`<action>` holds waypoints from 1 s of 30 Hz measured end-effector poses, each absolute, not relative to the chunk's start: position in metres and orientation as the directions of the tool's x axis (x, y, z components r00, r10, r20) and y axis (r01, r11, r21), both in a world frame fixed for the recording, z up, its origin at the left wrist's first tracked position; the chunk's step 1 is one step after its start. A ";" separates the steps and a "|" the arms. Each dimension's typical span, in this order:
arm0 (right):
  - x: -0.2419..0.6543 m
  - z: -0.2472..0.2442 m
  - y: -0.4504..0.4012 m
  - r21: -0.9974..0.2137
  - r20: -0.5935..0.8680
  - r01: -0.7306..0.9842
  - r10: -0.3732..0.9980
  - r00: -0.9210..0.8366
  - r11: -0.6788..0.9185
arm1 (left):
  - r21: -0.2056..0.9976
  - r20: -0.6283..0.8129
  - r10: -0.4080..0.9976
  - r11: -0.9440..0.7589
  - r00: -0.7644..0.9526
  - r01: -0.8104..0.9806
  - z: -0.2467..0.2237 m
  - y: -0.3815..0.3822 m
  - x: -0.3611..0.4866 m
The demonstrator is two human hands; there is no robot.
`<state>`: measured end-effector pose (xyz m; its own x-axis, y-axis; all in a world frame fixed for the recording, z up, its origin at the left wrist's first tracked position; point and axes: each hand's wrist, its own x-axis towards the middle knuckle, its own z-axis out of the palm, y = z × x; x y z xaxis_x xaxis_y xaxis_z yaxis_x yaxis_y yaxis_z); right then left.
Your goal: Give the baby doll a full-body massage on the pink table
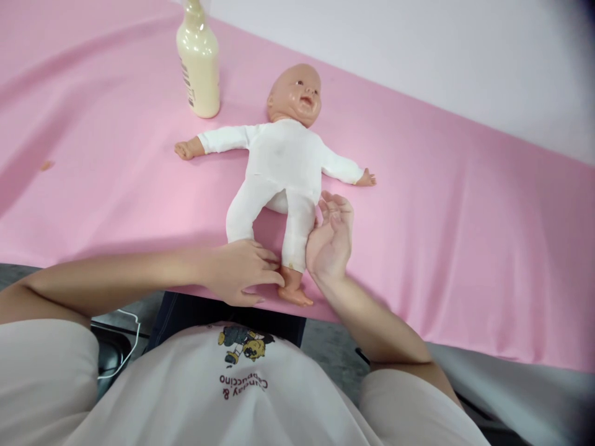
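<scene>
A baby doll (283,158) with a white cloth body lies on its back, arms spread and feet toward me. My left hand (244,272) rests palm down across the lower end of one doll leg, fingers apart, covering that foot. Its fingertips reach the ankle of the other leg. Beside that other leg my right hand (332,238) lies with its palm turned up and its fingers loosely curled, not closed on anything. The edge of this palm is against or very near the white cloth leg; I cannot tell which.
The pink cloth (418,248) covers the table, its front edge just before my body. A pump bottle (199,71) of pale yellow liquid stands behind the doll's outstretched arm at the left. A white cable (134,317) hangs below the table's edge at the left.
</scene>
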<state>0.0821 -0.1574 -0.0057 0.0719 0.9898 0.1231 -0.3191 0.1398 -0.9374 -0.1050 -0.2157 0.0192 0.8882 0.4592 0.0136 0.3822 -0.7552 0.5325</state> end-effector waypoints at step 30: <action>0.091 -0.002 -0.172 -0.779 0.514 -0.412 0.857 0.011 0.472 | 0.998 -0.061 0.786 0.044 0.615 0.043 0.028 -0.221 -0.112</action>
